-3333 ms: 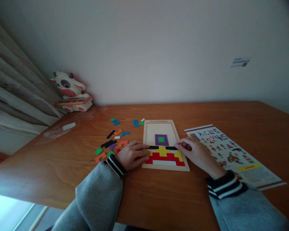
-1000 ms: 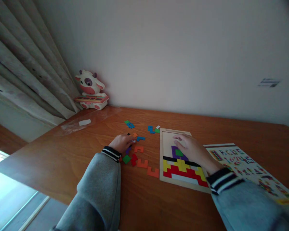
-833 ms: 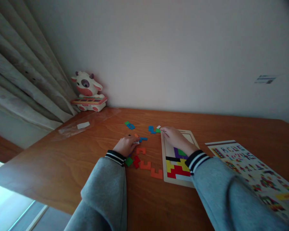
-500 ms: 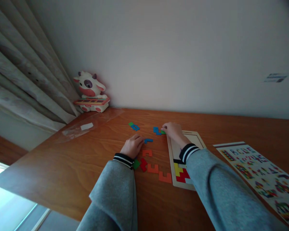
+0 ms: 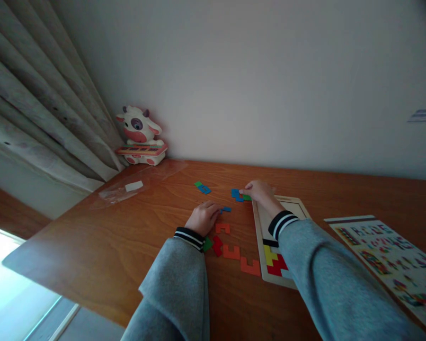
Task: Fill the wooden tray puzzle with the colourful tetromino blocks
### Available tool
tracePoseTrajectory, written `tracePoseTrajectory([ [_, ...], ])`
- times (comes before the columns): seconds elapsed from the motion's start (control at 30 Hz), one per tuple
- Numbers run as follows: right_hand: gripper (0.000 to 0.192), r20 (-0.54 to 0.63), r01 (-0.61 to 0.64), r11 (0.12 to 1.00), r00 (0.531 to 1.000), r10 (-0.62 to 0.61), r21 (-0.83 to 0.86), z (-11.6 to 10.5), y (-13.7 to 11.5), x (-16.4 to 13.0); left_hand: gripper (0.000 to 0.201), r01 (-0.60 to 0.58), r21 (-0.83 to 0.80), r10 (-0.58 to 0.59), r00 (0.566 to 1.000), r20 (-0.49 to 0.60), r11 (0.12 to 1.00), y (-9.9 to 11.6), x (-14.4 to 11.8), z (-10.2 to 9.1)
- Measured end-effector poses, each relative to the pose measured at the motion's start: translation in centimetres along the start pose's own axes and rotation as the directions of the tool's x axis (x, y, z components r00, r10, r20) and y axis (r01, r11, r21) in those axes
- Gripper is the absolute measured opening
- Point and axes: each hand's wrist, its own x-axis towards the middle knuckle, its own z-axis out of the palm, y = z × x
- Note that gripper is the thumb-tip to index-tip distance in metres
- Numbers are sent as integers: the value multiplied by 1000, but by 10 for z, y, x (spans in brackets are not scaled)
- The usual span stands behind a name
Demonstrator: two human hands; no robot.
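My left hand is closed at the fingertips on the end of a small blue puzzle piece, which looks slightly tilted on the table. Farther right, my right hand pinches at a blue puzzle piece, fingertips on its right side. A green piece lies right under those fingers. Beneath my right forearm is a wooden puzzle tray, partly hidden, with yellow pieces and red pieces in its near end. Orange pieces, a red piece and a green piece lie near my left wrist.
A blue and green pair of pieces lies farther back. At the right is a printed pattern sheet. A cow toy with a keyboard stands at the back left, near clear plastic wrapping and the curtain.
The view has turned slightly left. My right fingertips have shifted from the green piece onto the blue one beside it. The blue piece at my left fingers now looks more tilted.
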Motion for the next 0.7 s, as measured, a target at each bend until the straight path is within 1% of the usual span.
tracePoseTrajectory([
  [0.13,24,36,-19,1000,999,18,13,1,-3,2,16,-14,-8,14,1000,-3,1000,1,0,0],
  [0.23,23,69,6,999,998,-9,41,0,-3,1,16,-13,-3,13,1000,-9,1000,1,1,-1],
  [0.4,28,91,66,993,993,-75,96,-2,-5,-6,16,-4,21,4,1000,14,1000,2,1,-3],
  [0.57,22,92,159,975,980,-175,156,-1,-11,-13,18,-26,9,26,999,24,1000,3,2,-4],
  [0.7,17,51,247,943,963,-264,222,-5,-14,-22,18,-45,23,45,998,32,999,4,2,-5],
])
